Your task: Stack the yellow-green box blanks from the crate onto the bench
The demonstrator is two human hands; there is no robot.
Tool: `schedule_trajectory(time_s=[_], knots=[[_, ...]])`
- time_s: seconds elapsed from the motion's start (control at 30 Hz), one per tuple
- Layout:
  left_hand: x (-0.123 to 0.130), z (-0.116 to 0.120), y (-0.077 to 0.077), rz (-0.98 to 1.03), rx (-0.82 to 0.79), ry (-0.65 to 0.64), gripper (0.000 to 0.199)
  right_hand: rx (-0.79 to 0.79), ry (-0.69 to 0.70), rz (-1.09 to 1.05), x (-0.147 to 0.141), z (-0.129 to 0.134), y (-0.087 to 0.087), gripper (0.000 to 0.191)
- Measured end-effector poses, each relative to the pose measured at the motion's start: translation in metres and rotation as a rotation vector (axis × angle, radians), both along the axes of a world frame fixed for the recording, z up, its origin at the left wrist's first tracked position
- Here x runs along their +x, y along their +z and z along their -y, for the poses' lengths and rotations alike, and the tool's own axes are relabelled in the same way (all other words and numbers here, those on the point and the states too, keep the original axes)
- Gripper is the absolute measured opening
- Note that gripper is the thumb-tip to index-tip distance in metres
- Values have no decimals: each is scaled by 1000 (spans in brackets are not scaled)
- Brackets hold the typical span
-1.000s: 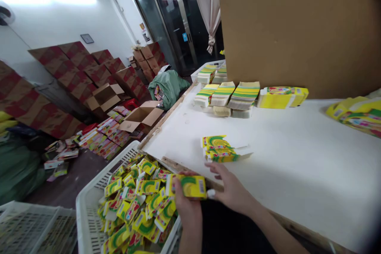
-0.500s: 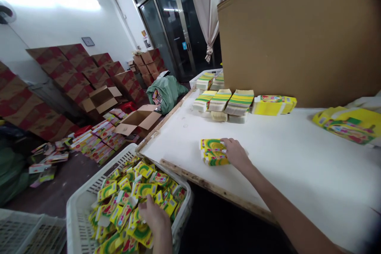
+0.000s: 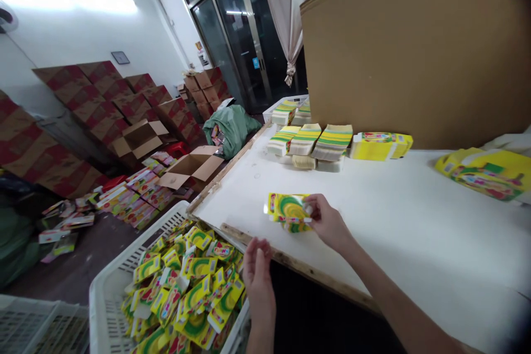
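Observation:
Above the near part of the white table (image 3: 373, 204), my right hand (image 3: 331, 222) pinches a flat yellow-and-green printed carton (image 3: 287, 207) by its right end. Partly hidden under it, more yellow-green cartons (image 3: 297, 228) lie on the table. My left hand (image 3: 259, 274) is open and holds nothing, its fingers loosely curved, just off the table's wooden edge. Beside it on the left stands a white plastic basket (image 3: 108, 265) heaped with small yellow cartons (image 3: 194, 287).
Stacks of flat cartons (image 3: 334, 141) and a yellow bundle (image 3: 381, 146) line the back of the table before a tall cardboard sheet (image 3: 415, 55). More yellow cartons (image 3: 485, 174) lie at the right. Open cardboard boxes (image 3: 193, 168) and a green sack (image 3: 233, 128) are on the floor.
My left hand has moved from over the basket up and right to the table edge. My right hand has lifted one carton off those on the table.

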State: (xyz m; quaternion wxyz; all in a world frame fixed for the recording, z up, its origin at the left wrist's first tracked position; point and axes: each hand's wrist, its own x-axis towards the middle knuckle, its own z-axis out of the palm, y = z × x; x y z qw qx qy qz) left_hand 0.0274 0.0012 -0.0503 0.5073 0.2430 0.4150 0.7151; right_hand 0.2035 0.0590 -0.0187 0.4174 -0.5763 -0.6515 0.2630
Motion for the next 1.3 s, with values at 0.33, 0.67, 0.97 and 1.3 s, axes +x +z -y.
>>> schedule_trajectory(time_s=[0.33, 0.67, 0.97, 1.3], knots=[[38, -1, 25, 67, 38, -140, 29, -262, 398, -823, -26, 72, 2, 44], [28, 4, 23, 221, 168, -69, 27, -375, 445, -759, -56, 92, -1, 50], [15, 7, 0, -179, 61, -82, 27, -237, 185, -608, -40, 77, -4, 7], [-13, 18, 53, -858, 254, -58, 68, 484, 49, 172, -1, 70, 3, 20]])
